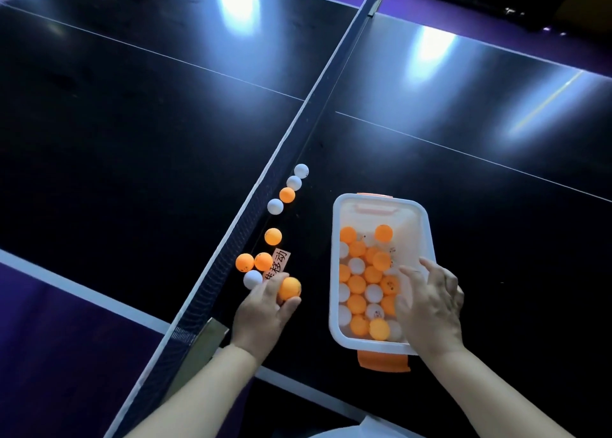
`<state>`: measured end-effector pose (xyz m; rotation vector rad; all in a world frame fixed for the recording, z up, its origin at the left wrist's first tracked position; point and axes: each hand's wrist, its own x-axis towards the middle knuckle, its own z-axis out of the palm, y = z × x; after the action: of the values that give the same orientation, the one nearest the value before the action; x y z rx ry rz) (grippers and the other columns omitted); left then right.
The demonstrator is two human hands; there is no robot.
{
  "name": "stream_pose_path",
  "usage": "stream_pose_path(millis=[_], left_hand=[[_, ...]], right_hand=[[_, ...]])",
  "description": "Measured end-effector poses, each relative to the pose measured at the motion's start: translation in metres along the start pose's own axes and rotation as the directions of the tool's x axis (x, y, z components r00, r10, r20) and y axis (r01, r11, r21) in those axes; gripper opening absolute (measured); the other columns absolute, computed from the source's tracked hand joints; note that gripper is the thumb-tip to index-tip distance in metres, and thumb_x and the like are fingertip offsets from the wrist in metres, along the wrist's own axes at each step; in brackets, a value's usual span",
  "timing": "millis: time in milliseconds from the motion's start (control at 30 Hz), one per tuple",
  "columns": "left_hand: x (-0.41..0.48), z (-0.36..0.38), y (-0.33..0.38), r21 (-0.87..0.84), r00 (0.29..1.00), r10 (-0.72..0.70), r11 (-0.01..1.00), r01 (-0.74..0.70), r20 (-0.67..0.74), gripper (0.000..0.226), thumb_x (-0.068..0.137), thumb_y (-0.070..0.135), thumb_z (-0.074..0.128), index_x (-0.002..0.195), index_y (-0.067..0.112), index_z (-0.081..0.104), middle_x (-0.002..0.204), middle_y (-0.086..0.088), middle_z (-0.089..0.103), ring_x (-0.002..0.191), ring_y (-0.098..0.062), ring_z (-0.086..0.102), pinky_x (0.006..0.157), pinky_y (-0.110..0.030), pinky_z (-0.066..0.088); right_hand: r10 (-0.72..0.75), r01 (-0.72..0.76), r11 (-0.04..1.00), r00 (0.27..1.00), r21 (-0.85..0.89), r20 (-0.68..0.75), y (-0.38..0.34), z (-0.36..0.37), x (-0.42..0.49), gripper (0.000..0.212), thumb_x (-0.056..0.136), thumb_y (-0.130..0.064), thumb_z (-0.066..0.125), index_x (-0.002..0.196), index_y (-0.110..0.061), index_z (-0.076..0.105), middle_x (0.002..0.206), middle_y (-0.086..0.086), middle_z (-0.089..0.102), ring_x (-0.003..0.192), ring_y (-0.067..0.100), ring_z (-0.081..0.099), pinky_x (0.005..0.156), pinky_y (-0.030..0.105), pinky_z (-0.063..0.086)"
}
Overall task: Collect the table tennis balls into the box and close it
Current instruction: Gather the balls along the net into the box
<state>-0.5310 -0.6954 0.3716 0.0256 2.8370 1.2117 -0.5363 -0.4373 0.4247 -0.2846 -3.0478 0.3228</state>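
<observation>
A clear plastic box (419, 219) with a white rim and orange latches stands open on the dark table, holding several orange and white balls. My right hand (430, 305) hovers over its near right part, fingers spread and relaxed, with nothing in it that I can see. My left hand (261, 315) pinches an orange ball (289, 288) between thumb and fingers, left of the box. Several loose balls lie along the net: a white ball (252, 279), two orange balls (244, 262) beside it, another orange ball (273, 236), and a farther row of balls (287, 194).
The net (265, 186) runs diagonally from the near left to the far right, just left of the loose balls. A paper label (278, 263) with printed characters lies on the table (430, 139) by the balls. A net clamp (207, 335) sits at the near edge.
</observation>
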Motion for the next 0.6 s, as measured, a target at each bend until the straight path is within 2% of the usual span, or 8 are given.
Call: stream_pose_path(millis=[33, 167, 233, 300, 367, 433, 533, 600], left_hand=[[0.007, -0.002, 0.021, -0.044, 0.997, 0.066, 0.997, -0.069, -0.048, 0.063, 0.083, 0.071, 0.032, 0.124, 0.027, 0.05, 0.095, 0.005, 0.058, 0.078, -0.011, 0.055, 0.065, -0.027, 0.048], [0.024, 0.01, 0.089, -0.113, 0.924, 0.333, 0.927, -0.357, -0.188, 0.059, 0.085, 0.068, 0.032, 0.105, 0.02, 0.06, 0.082, 0.003, 0.06, 0.076, -0.012, 0.054, 0.066, -0.027, 0.047], [0.029, 0.026, 0.106, -0.077, 0.902, 0.4, 0.906, -0.416, -0.165, 0.066, 0.085, 0.07, 0.029, 0.104, 0.016, 0.063, 0.084, 0.001, 0.062, 0.079, -0.013, 0.053, 0.074, -0.027, 0.044], [0.03, 0.039, 0.11, 0.02, 0.893, 0.439, 0.898, -0.439, -0.103, 0.072, 0.083, 0.074, 0.024, 0.113, 0.016, 0.056, 0.094, 0.0, 0.063, 0.09, -0.014, 0.051, 0.085, -0.028, 0.038], [0.028, 0.044, 0.104, 0.096, 0.907, 0.415, 0.908, -0.408, -0.065, 0.072, 0.084, 0.073, 0.018, 0.121, 0.019, 0.047, 0.105, 0.0, 0.059, 0.101, -0.014, 0.044, 0.092, -0.026, 0.03], [0.025, 0.04, 0.089, 0.065, 0.939, 0.327, 0.945, -0.322, -0.11, 0.059, 0.089, 0.065, 0.021, 0.125, 0.023, 0.042, 0.114, 0.0, 0.057, 0.109, -0.014, 0.039, 0.096, -0.026, 0.024], [0.025, 0.028, 0.054, 0.016, 0.974, 0.072, 0.997, -0.071, -0.214, 0.041, 0.091, 0.04, 0.048, 0.125, 0.017, 0.048, 0.121, -0.006, 0.056, 0.116, -0.019, 0.038, 0.102, -0.028, 0.021], [0.027, 0.021, 0.025, 0.083, 0.964, -0.068, 0.992, 0.092, -0.257, 0.037, 0.084, 0.019, 0.066, 0.117, 0.005, 0.057, 0.115, -0.015, 0.057, 0.109, -0.03, 0.043, 0.098, -0.042, 0.034]], right_hand=[[0.001, -0.001, 1.0, 1.0, 0.004, 0.001, 0.0, -0.001, -0.001, 0.052, 0.064, -0.006, 0.077, 0.113, -0.017, 0.063, 0.129, 0.017, 0.05, 0.122, 0.032, 0.033, 0.099, 0.054, 0.034], [0.044, -0.045, 0.998, 0.999, 0.037, 0.019, 0.002, -0.003, -0.001, 0.049, 0.07, -0.007, 0.075, 0.115, -0.018, 0.063, 0.131, 0.015, 0.049, 0.124, 0.035, 0.037, 0.1, 0.053, 0.034], [0.06, -0.062, 0.996, 0.998, 0.062, 0.024, 0.004, -0.002, -0.002, 0.046, 0.072, -0.008, 0.074, 0.116, -0.018, 0.063, 0.131, 0.015, 0.05, 0.124, 0.036, 0.038, 0.098, 0.053, 0.035], [0.067, -0.068, 0.994, 0.998, 0.09, 0.011, 0.005, -0.003, -0.002, 0.041, 0.075, -0.007, 0.072, 0.114, -0.018, 0.064, 0.131, 0.014, 0.051, 0.124, 0.035, 0.039, 0.098, 0.052, 0.036], [0.092, -0.092, 0.988, 0.996, 0.126, 0.003, 0.006, -0.004, -0.001, 0.035, 0.081, -0.008, 0.067, 0.114, -0.018, 0.064, 0.133, 0.012, 0.049, 0.126, 0.032, 0.037, 0.101, 0.049, 0.033], [0.109, -0.108, 0.983, 0.994, 0.148, 0.003, 0.007, -0.005, 0.001, 0.031, 0.086, -0.01, 0.062, 0.116, -0.018, 0.063, 0.135, 0.01, 0.047, 0.128, 0.029, 0.033, 0.104, 0.047, 0.029], [0.099, -0.101, 0.987, 0.995, 0.124, 0.023, 0.007, -0.004, 0.002, 0.033, 0.084, -0.01, 0.063, 0.116, -0.018, 0.063, 0.136, 0.008, 0.045, 0.128, 0.028, 0.03, 0.104, 0.046, 0.028], [0.095, -0.098, 0.99, 0.995, 0.1, 0.032, 0.007, -0.001, 0.003, 0.035, 0.081, -0.01, 0.066, 0.115, -0.019, 0.063, 0.135, 0.009, 0.046, 0.127, 0.028, 0.03, 0.102, 0.047, 0.03]])
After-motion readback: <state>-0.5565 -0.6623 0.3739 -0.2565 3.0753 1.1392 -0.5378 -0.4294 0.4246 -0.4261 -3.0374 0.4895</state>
